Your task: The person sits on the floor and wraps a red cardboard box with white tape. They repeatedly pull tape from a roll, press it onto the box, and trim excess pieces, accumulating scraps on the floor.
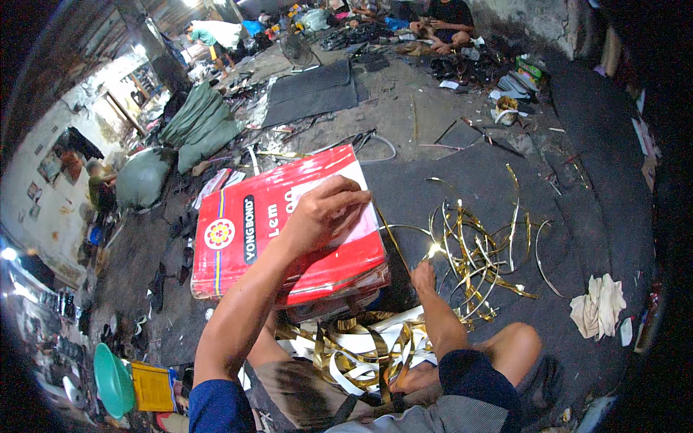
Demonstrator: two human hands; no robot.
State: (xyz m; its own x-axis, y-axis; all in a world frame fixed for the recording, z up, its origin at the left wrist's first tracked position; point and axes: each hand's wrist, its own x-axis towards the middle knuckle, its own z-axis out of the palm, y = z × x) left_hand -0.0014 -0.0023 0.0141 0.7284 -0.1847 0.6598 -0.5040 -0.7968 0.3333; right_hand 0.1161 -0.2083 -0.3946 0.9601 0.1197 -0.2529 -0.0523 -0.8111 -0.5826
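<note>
A red carton (303,267) with a flower emblem and a pale panel lies tilted in front of me, above my lap. My left hand (328,213) rests over its top, fingers curled and pressed together at the right edge; whatever they pinch is too small to make out. A thin gold strip (392,238) runs from beside that edge down to my right hand (424,278), which is closed on it. Beyond the right hand, a loose tangle of gold and white strips (469,260) spreads over the dark mat. More gold and white strips (368,353) are heaped on my lap.
A crumpled cream cloth (598,307) lies at the right. Green sacks (198,126) stand at the far left, a green basin (113,380) and yellow crate (151,386) at the near left. Scraps litter the floor. Another person (449,22) sits at the back; others are farther left.
</note>
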